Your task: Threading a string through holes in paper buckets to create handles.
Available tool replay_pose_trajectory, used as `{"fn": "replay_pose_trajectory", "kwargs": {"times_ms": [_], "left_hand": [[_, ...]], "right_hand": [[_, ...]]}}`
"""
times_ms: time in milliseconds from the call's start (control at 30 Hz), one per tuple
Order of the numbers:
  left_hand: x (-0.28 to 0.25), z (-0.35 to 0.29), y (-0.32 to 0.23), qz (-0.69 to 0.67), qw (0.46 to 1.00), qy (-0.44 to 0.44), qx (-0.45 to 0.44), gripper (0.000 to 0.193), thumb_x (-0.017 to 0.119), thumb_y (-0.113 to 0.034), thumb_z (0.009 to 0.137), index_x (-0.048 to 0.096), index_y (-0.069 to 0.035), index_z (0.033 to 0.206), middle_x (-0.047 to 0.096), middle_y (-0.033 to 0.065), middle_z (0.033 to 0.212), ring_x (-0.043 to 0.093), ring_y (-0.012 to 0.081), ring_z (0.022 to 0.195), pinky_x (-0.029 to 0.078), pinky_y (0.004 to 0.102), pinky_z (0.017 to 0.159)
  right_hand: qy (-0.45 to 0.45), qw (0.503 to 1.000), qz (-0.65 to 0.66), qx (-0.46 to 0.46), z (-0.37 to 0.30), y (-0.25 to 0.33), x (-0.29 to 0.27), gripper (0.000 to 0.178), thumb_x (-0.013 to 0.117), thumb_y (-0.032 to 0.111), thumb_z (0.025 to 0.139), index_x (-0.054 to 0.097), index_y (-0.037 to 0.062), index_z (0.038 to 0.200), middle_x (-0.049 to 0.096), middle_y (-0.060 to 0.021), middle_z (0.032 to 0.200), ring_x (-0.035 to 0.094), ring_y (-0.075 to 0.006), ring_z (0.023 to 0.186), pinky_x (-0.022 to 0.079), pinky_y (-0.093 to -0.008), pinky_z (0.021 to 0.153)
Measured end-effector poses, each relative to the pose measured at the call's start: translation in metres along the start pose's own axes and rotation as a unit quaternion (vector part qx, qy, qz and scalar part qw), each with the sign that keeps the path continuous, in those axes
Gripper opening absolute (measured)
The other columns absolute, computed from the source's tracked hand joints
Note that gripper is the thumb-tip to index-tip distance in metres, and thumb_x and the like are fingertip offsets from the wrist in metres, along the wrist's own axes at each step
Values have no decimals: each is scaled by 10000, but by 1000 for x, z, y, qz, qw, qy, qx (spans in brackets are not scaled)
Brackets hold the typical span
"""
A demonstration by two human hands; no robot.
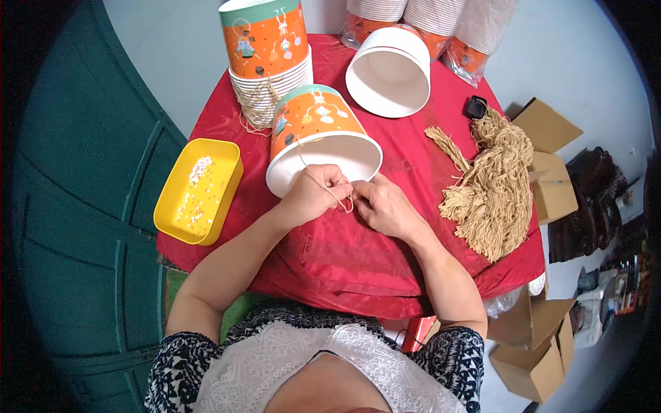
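An orange and green printed paper bucket (317,118) lies tipped on the table, its white mouth toward me. A tan cord (303,155) comes out through the bucket's side near the rim and runs down to my hands. My left hand (317,192) pinches the cord in front of the mouth. My right hand (387,205) meets it there, fingertips pressed together at the bucket's lower rim, also on the cord. A short loop of cord hangs below the left fingers. What lies between the right fingertips is partly hidden.
A yellow tray (233,180) with small white pieces stands at left. Stacked buckets (267,43) with cords rise behind. Another white bucket (387,76) lies on its side. A bundle of tan cords (492,193) covers the red table's (358,258) right. Bagged buckets stand at the back.
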State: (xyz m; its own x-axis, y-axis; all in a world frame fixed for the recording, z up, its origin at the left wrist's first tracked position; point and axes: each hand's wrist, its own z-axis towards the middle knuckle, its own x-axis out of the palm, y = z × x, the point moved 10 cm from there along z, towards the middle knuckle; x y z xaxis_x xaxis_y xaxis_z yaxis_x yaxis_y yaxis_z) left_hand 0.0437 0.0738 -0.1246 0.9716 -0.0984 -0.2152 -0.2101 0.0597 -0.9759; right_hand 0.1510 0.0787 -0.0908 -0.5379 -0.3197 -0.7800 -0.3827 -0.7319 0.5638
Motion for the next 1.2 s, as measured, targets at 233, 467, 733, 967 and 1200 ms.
{"fn": "replay_pose_trajectory", "kwargs": {"times_ms": [233,467,733,967,1200], "left_hand": [[-5,5,8,77,996,-48,-3,151,632,-111,913,610,-9,802,620,35,678,549,77,590,450,261,535],[-9,5,9,118,990,-76,27,167,678,-150,878,647,-2,808,668,94,679,616,132,604,498,314,574],[-10,2,7,130,989,-72,-20,184,694,-156,873,649,7,800,669,98,672,608,132,593,498,311,571],[-7,3,8,150,986,-78,14,158,669,-148,879,660,-5,810,680,118,690,662,198,615,516,341,587],[-4,3,9,103,992,-63,22,156,641,-149,882,663,-9,817,690,124,714,689,216,663,537,351,629]], "right_hand": [[3,1000,-4,4,2,4,-1,170,617,-9,766,628,-40,934,583,-248,1000,611,-413,960,527,-472,813],[8,1000,0,11,1,0,1,167,616,-4,767,632,-33,930,583,-244,1006,611,-415,958,527,-469,805],[-101,988,62,101,-5,-7,-35,122,612,81,866,667,-25,848,642,-190,708,671,-257,675,522,-370,609],[-192,971,136,27,-5,2,-23,283,587,-50,857,586,-20,1139,676,-240,956,700,-357,878,570,-399,741],[-159,980,117,10,1,3,-7,296,568,-52,852,573,-18,1146,659,-246,1001,676,-382,946,560,-427,785]]}}
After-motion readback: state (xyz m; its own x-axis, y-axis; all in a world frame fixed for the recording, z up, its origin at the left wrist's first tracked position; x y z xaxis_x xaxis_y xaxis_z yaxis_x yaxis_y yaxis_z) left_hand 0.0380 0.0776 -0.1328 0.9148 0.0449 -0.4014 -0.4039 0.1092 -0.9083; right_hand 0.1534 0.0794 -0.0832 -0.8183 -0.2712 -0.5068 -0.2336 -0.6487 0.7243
